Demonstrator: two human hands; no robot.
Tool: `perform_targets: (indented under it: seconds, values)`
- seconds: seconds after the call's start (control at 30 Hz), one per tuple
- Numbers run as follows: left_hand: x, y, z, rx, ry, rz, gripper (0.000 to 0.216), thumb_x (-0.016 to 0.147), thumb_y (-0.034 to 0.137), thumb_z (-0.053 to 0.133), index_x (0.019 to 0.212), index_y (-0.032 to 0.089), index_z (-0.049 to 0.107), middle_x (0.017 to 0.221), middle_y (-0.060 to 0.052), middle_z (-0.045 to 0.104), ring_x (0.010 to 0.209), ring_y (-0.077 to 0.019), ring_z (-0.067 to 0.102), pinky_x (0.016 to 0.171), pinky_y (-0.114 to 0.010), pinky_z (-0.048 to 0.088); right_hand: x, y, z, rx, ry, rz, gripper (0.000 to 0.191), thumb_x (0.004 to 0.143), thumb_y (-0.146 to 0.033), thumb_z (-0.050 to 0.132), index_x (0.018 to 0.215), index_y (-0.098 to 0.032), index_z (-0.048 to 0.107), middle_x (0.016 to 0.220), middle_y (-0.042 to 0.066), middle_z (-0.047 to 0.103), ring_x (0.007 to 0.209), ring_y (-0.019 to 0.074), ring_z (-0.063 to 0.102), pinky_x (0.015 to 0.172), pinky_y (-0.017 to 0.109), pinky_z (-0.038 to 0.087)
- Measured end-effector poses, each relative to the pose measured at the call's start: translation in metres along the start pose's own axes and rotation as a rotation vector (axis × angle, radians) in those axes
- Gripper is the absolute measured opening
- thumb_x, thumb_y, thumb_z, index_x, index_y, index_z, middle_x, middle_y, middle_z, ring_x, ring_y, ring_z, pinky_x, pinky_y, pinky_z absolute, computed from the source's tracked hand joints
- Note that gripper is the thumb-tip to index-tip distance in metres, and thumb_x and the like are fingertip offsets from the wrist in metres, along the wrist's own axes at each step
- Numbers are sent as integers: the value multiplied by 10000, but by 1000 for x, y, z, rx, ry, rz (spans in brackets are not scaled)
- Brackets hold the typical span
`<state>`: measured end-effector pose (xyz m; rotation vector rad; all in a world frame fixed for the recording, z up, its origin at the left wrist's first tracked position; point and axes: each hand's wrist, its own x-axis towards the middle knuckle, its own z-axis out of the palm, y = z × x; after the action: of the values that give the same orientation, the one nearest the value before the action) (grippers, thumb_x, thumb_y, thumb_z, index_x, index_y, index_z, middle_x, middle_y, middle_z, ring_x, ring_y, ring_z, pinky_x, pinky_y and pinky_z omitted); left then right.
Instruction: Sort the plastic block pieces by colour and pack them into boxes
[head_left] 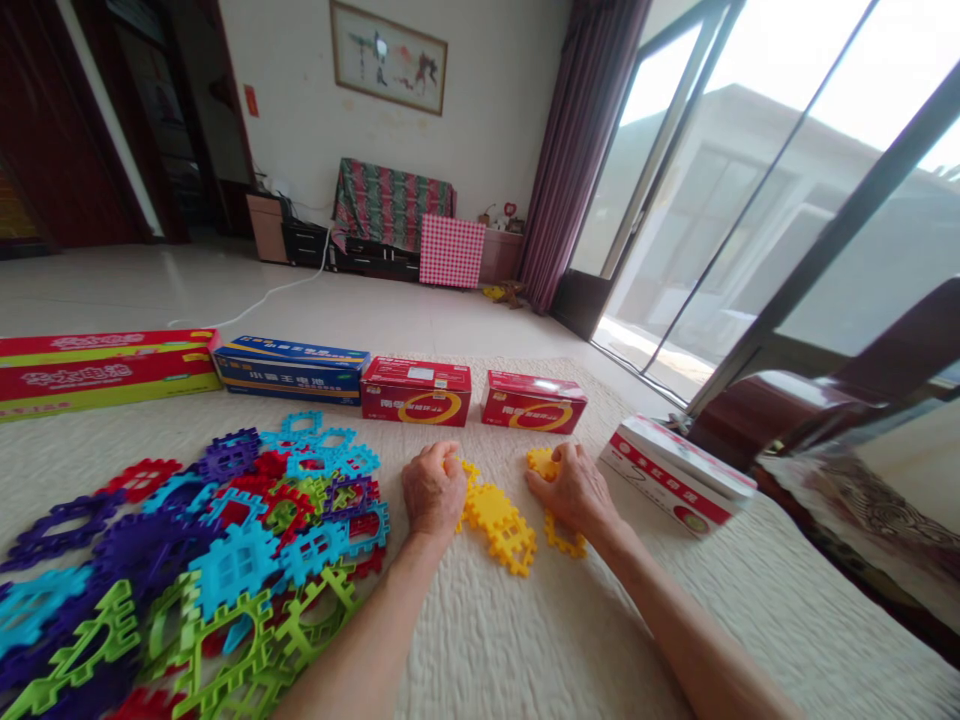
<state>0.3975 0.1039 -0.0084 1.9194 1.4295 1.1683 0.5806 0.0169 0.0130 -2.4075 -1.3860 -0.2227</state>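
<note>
My left hand (435, 490) is curled at the upper left of a small group of yellow interlocking plastic pieces (493, 508), its fingers closed on one whose edge shows beside them. My right hand (574, 487) pinches a yellow piece (541, 461) at its fingertips. Another yellow piece (564, 540) lies on the mat under that hand. To the left spreads a heap of loose interlocking pieces, among them a light-blue window piece (235, 566), a green frame piece (225, 650) and a purple piece (150, 545).
A row of cartons stands beyond the pieces: a long red-and-green box (112, 370), a blue box (292, 370), a red box (416, 390) and a second red box (532, 402). A white-and-red box (679, 475) sits to the right, near a dark wooden seat (765, 410).
</note>
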Motion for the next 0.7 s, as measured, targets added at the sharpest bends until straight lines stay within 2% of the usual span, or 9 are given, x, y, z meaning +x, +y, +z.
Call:
perform_targets:
  seconds: [0.17, 0.3, 0.37, 0.47, 0.53, 0.7]
  values:
    - [0, 1, 0, 9, 1, -3, 281, 818, 182, 460, 950, 175, 708, 998, -71, 728, 949, -219, 658, 864, -313, 471, 3, 0, 2, 9, -15, -4, 313, 747, -432, 570, 920, -177, 509, 952, 101, 586, 833, 222, 592, 695, 306, 408]
    - [0, 2, -1, 4, -5, -16, 277, 823, 183, 463, 945, 169, 711, 1006, -71, 726, 952, -228, 657, 861, -323, 473, 1, 5, -15, 8, -10, -25, 397, 749, -486, 584, 976, -166, 520, 1011, 122, 578, 892, 246, 590, 743, 334, 424]
    - [0, 2, -1, 0, -12, -25, 276, 822, 182, 467, 952, 166, 710, 1007, -73, 726, 954, -230, 657, 865, -324, 472, -3, 11, -33, 33, -85, -69, 409, 744, -501, 599, 971, -165, 538, 1020, 123, 581, 896, 245, 593, 762, 344, 436]
    - [0, 3, -2, -6, -16, -27, 273, 821, 178, 473, 955, 169, 710, 1016, -73, 724, 964, -225, 655, 874, -316, 470, -14, 20, -56, 92, -344, -198, 349, 704, -427, 662, 933, -180, 572, 982, 92, 604, 866, 219, 599, 765, 336, 455]
    - [-1, 3, -3, -9, -15, -21, 273, 821, 172, 471, 949, 173, 712, 1026, -73, 721, 970, -220, 654, 878, -313, 469, -25, 24, -63, 129, -460, -280, 356, 658, -347, 701, 953, -191, 576, 997, 76, 608, 874, 206, 596, 774, 327, 466]
    - [-1, 3, -2, -13, -11, -24, 276, 816, 161, 468, 940, 172, 715, 1008, -77, 725, 959, -223, 658, 872, -319, 474, -36, 27, -56, 156, -444, -373, 308, 622, -203, 677, 913, -199, 577, 959, 56, 625, 851, 193, 600, 769, 333, 485]
